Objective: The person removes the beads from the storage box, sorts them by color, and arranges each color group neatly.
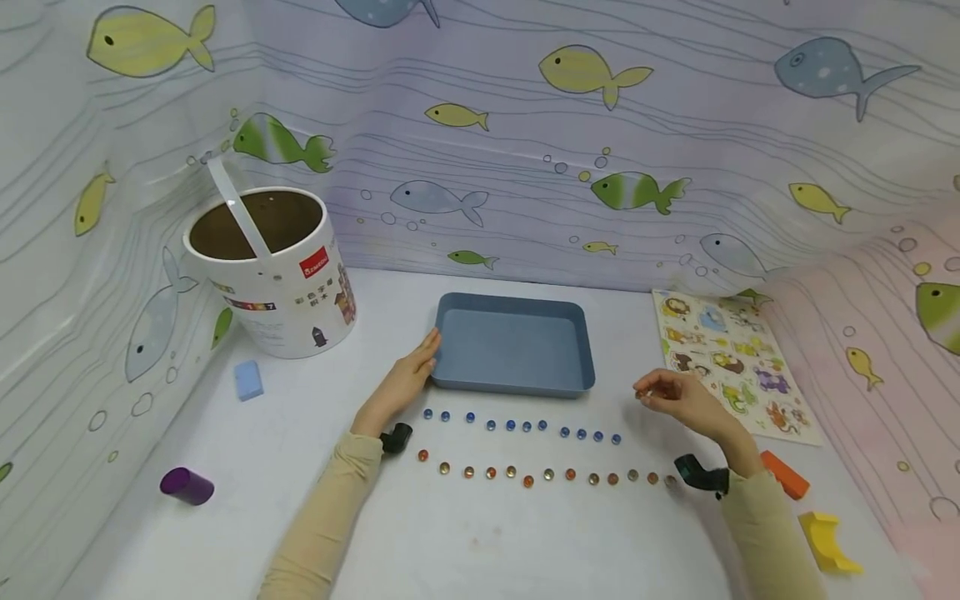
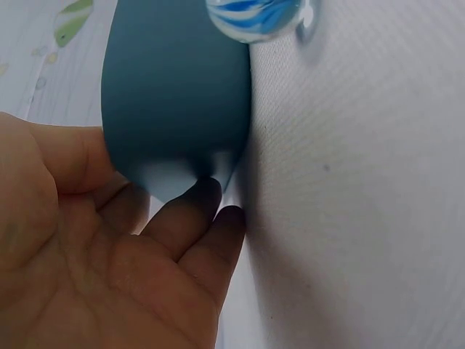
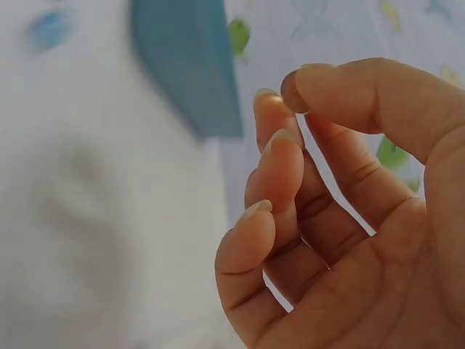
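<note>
My left hand [image 1: 405,379] holds the blue-grey tray [image 1: 514,342] at its left side; in the left wrist view its fingers [image 2: 190,218] meet the tray's corner by the tabletop. To the right of the tray, raised over the table, my right hand [image 1: 686,402] pinches a small brownish glass marble [image 3: 293,93] between thumb and fingertip, mostly covered by them. In front of the tray runs a row of blue marbles [image 1: 511,425]. Nearer to me lies a second row of orange and clear amber marbles [image 1: 528,482]. One blue-and-white swirled marble [image 2: 254,13] shows close up.
A white bucket [image 1: 300,308] with a handle stands at the back left. Near it lie a light-blue block [image 1: 248,381] and a purple cylinder [image 1: 187,486]. On the right are a sticker-like animal sheet [image 1: 738,367], an orange block [image 1: 785,475] and a yellow curved block [image 1: 828,543].
</note>
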Tool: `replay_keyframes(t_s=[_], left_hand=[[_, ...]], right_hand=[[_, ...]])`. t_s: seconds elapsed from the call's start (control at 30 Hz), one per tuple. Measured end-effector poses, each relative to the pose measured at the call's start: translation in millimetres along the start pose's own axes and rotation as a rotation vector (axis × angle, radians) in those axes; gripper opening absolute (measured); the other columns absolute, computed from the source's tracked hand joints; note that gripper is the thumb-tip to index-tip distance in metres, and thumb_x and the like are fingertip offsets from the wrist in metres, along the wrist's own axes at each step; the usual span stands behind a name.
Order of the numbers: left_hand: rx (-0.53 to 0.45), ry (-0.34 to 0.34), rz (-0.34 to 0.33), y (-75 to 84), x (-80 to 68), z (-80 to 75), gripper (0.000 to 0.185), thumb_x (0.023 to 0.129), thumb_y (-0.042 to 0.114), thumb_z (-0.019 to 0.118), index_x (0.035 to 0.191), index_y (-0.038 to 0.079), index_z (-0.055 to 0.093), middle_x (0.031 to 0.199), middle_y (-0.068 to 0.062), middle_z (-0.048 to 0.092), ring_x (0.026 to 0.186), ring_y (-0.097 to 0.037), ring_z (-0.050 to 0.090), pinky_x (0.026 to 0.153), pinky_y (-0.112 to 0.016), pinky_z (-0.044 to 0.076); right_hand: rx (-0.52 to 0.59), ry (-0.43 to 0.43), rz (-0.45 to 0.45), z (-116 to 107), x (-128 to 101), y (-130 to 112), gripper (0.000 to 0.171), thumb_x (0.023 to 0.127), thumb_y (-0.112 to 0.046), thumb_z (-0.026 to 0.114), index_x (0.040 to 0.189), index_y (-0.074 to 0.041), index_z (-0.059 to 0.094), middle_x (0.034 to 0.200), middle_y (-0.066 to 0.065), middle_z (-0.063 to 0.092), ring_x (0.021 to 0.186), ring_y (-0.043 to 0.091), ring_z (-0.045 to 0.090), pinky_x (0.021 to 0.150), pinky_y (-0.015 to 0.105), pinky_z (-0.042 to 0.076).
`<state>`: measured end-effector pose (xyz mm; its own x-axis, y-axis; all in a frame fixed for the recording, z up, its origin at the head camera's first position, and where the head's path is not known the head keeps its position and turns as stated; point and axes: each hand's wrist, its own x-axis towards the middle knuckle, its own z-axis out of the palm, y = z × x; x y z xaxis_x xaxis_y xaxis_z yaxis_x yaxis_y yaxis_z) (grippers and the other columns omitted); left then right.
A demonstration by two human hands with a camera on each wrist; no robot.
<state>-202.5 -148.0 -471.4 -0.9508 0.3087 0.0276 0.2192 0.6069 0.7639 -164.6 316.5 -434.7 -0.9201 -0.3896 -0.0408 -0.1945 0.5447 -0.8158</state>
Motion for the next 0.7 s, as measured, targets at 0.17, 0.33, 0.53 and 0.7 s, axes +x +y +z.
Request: replay_keyframes(t_s=[0.17, 0.33, 0.53, 0.7], left_hand=[[0.002, 0.000, 0.002, -3.4, -1.4, -3.5, 0.049, 0.105, 0.013, 0.037, 0.152, 0.005, 0.026, 0.163, -0.007, 0.015, 0.149, -0.031, 0.018, 0.122, -0.048, 0.017], [-0.004, 0.015, -0.015, -9.5, -5.4, -7.9, 0.049, 0.105, 0.013, 0.037, 0.153, 0.005, 0.026, 0.163, -0.007, 0.015, 0.150, -0.030, 0.017, 0.123, -0.048, 0.016], [-0.028, 0.015, -0.041, -9.6, -10.2, -10.0, 0.050, 0.105, 0.012, 0.036, 0.153, 0.004, 0.024, 0.164, -0.005, 0.012, 0.151, -0.030, 0.014, 0.123, -0.048, 0.015], [-0.027, 0.019, -0.045, -9.7, -10.7, -9.6, 0.050, 0.105, 0.012, 0.036, 0.153, 0.005, 0.024, 0.164, -0.005, 0.012, 0.150, -0.030, 0.015, 0.123, -0.048, 0.015]], right_hand=[[-0.020, 0.058, 0.075, 5.7, -48.6, 21.2, 0.022, 0.093, -0.012, 0.064, 0.110, 0.003, 0.064, 0.098, 0.006, 0.070, 0.079, 0.003, 0.060, 0.065, 0.021, 0.051], [-0.071, 0.051, 0.195, 9.3, -71.8, 27.8, 0.022, 0.092, -0.017, 0.067, 0.109, -0.003, 0.066, 0.097, 0.004, 0.069, 0.077, 0.001, 0.056, 0.064, 0.020, 0.049], [-0.106, 0.013, 0.301, 18.5, -84.6, 30.6, 0.023, 0.089, -0.020, 0.070, 0.106, -0.006, 0.066, 0.094, 0.004, 0.065, 0.074, 0.002, 0.051, 0.062, 0.019, 0.045], [-0.136, 0.038, 0.317, 27.7, -88.6, 33.0, 0.020, 0.086, -0.017, 0.072, 0.103, -0.007, 0.066, 0.086, 0.002, 0.060, 0.071, 0.003, 0.046, 0.057, 0.020, 0.039]])
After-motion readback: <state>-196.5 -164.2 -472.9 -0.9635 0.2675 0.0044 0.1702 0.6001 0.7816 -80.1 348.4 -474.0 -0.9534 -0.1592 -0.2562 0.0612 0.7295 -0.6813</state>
